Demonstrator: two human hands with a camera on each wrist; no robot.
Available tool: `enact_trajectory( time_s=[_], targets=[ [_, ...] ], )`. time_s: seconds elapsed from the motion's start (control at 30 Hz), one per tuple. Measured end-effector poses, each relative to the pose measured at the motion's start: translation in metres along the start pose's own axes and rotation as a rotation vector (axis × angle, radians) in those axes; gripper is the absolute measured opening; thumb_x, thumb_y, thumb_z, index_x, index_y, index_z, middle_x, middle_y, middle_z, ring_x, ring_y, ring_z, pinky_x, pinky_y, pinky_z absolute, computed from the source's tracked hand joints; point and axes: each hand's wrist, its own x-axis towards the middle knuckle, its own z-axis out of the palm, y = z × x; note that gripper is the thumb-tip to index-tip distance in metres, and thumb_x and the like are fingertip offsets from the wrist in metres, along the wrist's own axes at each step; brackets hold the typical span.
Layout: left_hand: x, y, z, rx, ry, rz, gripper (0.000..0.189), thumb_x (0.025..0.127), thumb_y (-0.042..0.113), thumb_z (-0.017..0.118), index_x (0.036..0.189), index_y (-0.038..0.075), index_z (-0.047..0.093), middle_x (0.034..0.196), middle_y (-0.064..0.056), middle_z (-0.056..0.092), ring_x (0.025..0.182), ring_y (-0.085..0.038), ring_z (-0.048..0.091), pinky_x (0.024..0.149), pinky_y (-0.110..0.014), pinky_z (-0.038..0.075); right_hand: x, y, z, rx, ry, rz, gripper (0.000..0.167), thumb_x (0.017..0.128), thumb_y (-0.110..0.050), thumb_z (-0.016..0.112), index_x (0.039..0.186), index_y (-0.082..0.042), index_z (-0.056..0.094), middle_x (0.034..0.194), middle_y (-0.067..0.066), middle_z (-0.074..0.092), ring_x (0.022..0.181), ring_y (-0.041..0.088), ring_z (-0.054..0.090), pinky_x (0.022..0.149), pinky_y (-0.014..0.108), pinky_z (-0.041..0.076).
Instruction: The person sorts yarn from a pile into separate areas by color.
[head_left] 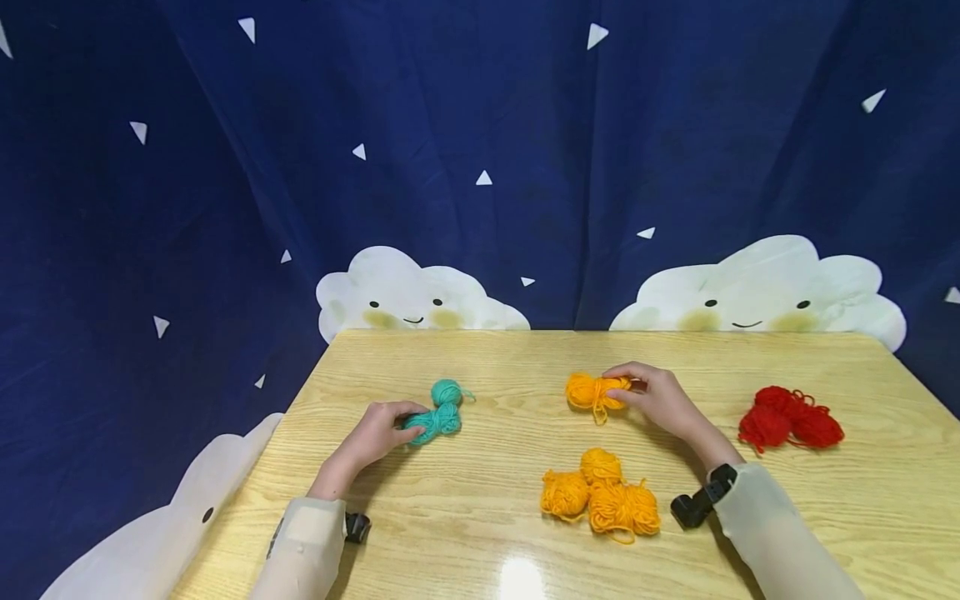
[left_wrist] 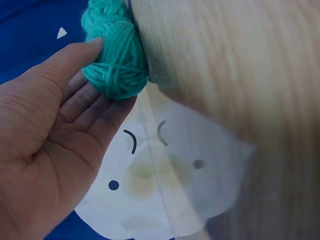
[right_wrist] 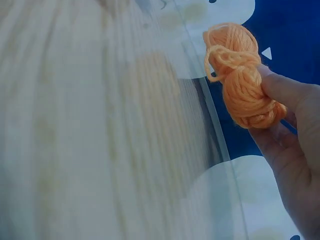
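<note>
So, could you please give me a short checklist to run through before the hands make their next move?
1. Left grip has hold of teal yarn: ok, thumb and fingers pinch it.
2. Right grip has hold of one orange skein: ok.
3. That skein is apart from the orange pile: ok, bare table shows between them.
4. Red yarn is clear of both grips: ok.
5. No loose ends: not ok, a strand sticks out from the teal yarn.
6. Held orange skein is fully off the table: cannot tell.
</note>
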Motion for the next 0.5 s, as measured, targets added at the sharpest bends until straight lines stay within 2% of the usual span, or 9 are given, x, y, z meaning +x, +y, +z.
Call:
enact_trajectory(
  time_s=[0.13,0.43,0.5],
  targets=[
    [0.0002,0.0007,-0.0003,-0.002,-0.003,-0.007,0.026,0.089,0.014,0.072,0.114,0.007,0.072,0.113,-0.011,0.073,0.107,-0.028,0.069,0.09,-0.04,0.057,0.0014,0.0007,-0.0011,-0.021,0.031,0.005,0.027,0.089,-0.02,0.072,0.114,-0.011,0.071,0.115,0.01,0.072,0.107,0.024,0.065,0.086,0.027,0.058],
    [-0.0006,0.0015,-0.0007,-0.006,-0.001,-0.005,0.026,0.089,0.013,0.071,0.114,0.006,0.072,0.113,-0.012,0.073,0.107,-0.028,0.069,0.091,-0.04,0.057,0.0053,0.0073,-0.0012,-0.046,0.093,0.006,0.027,0.089,-0.014,0.071,0.115,-0.004,0.07,0.114,0.017,0.071,0.105,0.033,0.067,0.086,0.041,0.059],
    [-0.0007,0.0014,-0.0005,-0.003,0.001,-0.002,0.026,0.089,0.013,0.071,0.114,0.006,0.072,0.112,-0.012,0.073,0.107,-0.028,0.069,0.091,-0.04,0.057,0.0059,0.0089,-0.001,-0.053,0.099,0.013,0.027,0.089,-0.013,0.071,0.114,-0.004,0.071,0.114,0.017,0.071,0.103,0.033,0.068,0.084,0.036,0.06]
  ],
)
